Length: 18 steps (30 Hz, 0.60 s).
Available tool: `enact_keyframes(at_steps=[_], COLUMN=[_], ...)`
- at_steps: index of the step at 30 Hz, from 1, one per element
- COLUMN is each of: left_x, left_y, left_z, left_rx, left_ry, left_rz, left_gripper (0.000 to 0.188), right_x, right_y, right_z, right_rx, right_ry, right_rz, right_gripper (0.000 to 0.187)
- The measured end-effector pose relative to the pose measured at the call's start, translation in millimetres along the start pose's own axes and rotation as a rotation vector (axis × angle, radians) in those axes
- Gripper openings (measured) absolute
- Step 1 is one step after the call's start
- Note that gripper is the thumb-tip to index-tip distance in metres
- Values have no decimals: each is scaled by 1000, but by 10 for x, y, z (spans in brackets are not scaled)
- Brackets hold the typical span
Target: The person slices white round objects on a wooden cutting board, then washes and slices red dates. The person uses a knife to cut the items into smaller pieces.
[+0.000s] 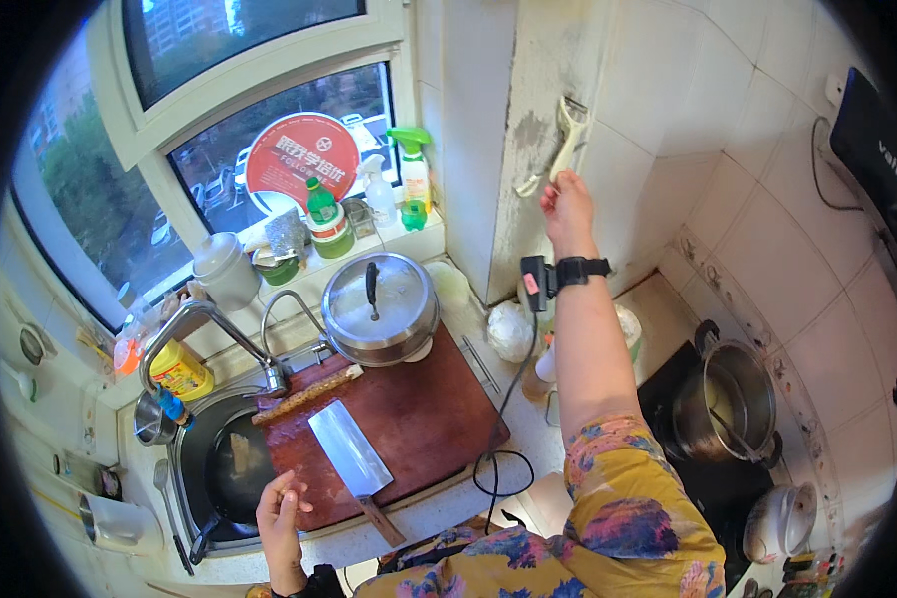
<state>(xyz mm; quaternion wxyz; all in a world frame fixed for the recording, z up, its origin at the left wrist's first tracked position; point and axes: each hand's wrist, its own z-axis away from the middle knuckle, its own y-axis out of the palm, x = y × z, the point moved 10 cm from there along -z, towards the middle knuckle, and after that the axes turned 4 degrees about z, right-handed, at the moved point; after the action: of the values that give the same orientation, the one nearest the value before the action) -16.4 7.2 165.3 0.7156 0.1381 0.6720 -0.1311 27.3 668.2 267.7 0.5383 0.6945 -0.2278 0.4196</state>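
Observation:
My right hand [568, 211] is raised to the wall at the far right of the window, its fingers closed on the lower end of a cream-handled peeler [567, 138]. The peeler's metal head points up. Beside it, a small pale curved piece [531, 185] lies against the wall. My left hand [282, 510] is low by the near left edge of the red-brown cutting board [439, 419], empty, with loosely bent fingers apart. On the board lie a cleaver [351, 450], handle toward me, and a long thin brown root [304, 396] with a pale end, perhaps a yam.
A lidded steel pot [379, 309] stands at the board's far edge. The black sink [201, 453] with a curved faucet [184, 324] is at left. Bottles and jars line the windowsill. At right, an open pot [733, 399] sits on the stove. A black cable [513, 419] hangs from my right wrist.

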Motion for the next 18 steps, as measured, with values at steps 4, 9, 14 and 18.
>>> enact_keyframes(at_steps=[4, 9, 14, 18], left_x=[-88, -213, -84, 38], left_y=[142, 557, 905, 1253], left_z=[-91, -184, -112, 100], left_rx=[25, 248, 570, 891], left_ry=[10, 46, 63, 153], left_rz=[44, -75, -188, -310], left_gripper=[32, 34, 34, 34], right_x=[-174, -27, 93, 188], right_y=[41, 147, -656, -2046], right_z=[426, 1783, 3311, 4475], right_rx=[-13, 280, 333, -110], right_ry=[39, -3, 29, 93], right_rz=[-79, -31, 348, 490], right_gripper=[24, 28, 21, 21])
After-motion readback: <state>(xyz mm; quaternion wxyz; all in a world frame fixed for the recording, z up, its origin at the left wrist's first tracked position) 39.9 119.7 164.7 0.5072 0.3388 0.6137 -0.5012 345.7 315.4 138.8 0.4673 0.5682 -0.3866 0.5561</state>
